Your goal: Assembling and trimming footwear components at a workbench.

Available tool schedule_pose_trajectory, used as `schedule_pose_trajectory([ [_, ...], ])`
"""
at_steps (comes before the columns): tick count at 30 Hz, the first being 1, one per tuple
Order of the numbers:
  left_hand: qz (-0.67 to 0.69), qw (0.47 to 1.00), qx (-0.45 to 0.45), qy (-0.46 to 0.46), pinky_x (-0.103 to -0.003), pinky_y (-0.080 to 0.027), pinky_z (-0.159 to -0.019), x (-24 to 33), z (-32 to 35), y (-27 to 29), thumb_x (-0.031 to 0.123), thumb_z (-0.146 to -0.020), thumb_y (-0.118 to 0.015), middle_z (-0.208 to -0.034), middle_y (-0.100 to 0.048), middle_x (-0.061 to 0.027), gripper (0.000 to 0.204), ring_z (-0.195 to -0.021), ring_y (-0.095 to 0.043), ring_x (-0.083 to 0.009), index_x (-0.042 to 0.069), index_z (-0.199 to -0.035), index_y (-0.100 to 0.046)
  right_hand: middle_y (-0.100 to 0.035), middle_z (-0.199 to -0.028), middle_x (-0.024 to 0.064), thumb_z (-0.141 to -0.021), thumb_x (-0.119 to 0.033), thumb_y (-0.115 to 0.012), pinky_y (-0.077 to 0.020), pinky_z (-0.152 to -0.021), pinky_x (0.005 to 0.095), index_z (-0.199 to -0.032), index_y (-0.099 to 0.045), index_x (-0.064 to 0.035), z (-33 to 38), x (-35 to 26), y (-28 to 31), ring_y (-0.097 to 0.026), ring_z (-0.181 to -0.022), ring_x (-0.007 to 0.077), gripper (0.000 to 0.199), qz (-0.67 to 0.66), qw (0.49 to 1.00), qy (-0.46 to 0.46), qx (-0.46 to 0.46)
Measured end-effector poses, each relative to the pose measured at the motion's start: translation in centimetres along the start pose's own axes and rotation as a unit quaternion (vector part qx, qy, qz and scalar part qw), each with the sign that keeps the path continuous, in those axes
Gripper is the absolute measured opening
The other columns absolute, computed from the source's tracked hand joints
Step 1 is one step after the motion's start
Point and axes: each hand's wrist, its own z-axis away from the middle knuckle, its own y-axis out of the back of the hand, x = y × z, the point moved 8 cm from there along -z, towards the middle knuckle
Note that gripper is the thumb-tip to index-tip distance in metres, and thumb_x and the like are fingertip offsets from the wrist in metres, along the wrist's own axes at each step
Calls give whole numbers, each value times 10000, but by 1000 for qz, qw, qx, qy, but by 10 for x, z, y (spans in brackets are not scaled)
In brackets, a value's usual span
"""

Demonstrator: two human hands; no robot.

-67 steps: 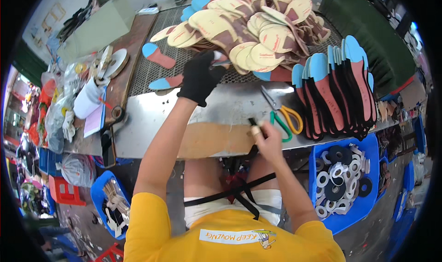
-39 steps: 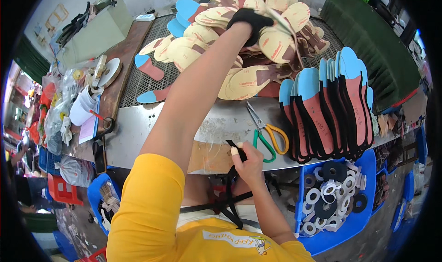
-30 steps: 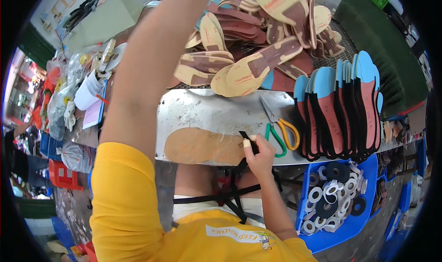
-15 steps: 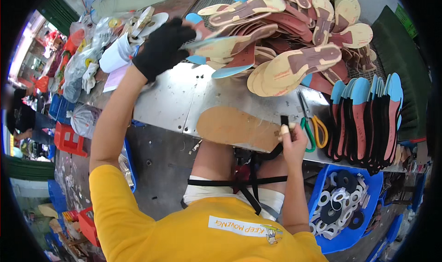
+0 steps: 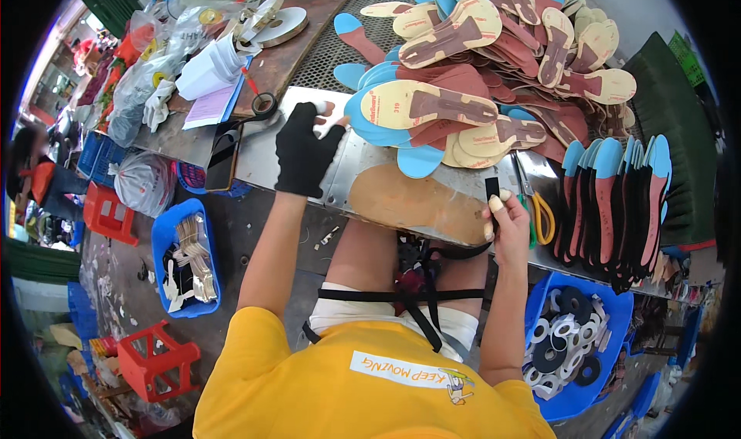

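My left hand (image 5: 307,147), in a black glove with bare fingertips, is open at the left edge of a heap of insoles. Its fingers are spread beside the blue end of a cream-and-brown insole (image 5: 428,113) lying on top; whether they touch it I cannot tell. My right hand (image 5: 509,227), with pale covers on some fingertips, pinches a short black strip (image 5: 492,186) whose end stands up above the fingers. Between the hands, a brown sole-shaped board (image 5: 409,200) lies along the near edge of the metal table (image 5: 332,188).
Scissors (image 5: 543,216) with green and orange handles lie right of my right hand. Beyond them stands a row of black-edged insoles (image 5: 606,207). A blue bin (image 5: 617,362) of tape rolls sits below right. At left are a phone (image 5: 222,161), papers (image 5: 207,107) and a blue basket (image 5: 181,308).
My left hand has come down from the far left of the heap, and the insole that was blurred near it is no longer there. My right hand still pinches the black strip.
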Motion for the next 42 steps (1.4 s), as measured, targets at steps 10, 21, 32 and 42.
schedule_pose_trajectory([
  [10,-108,932,-165,-304,-492,-423,-955,50,-40,-141,257,-631,-786,-1178,-570,-193,590,-1113,-533,-368,97,-1171,-607,-568,-737,4,-940,-136,-551,-383,-483,207,-1303,-520,-61,-13,-24,-50,-481,-577,45,372,93,991,93,8],
  [21,-137,899,-316,-270,-441,-517,-813,59,-100,-165,461,-567,-769,-1034,-625,-164,669,-944,-640,-340,140,-1141,-647,-668,-913,68,-955,-33,-510,-441,-840,244,-1323,-451,25,-63,-28,-157,-598,-857,102,378,139,960,219,-105],
  [32,453,865,-208,-63,-326,-516,-814,28,-196,-55,270,-829,-648,-912,-684,-108,317,-860,-646,-204,8,-1006,-670,-654,-880,45,-947,-148,-581,-492,-650,235,-1043,-594,-43,-45,-27,-121,-615,-754,106,144,-33,993,72,-89],
  [42,312,699,-620,-171,-325,-467,-883,70,9,-125,215,-842,-636,-1103,-657,-121,430,-998,-617,-206,-16,-1201,-591,-641,-1145,161,-853,-165,-646,-469,-661,232,-989,-624,-47,43,-136,-18,-597,-753,111,181,100,946,287,-116],
])
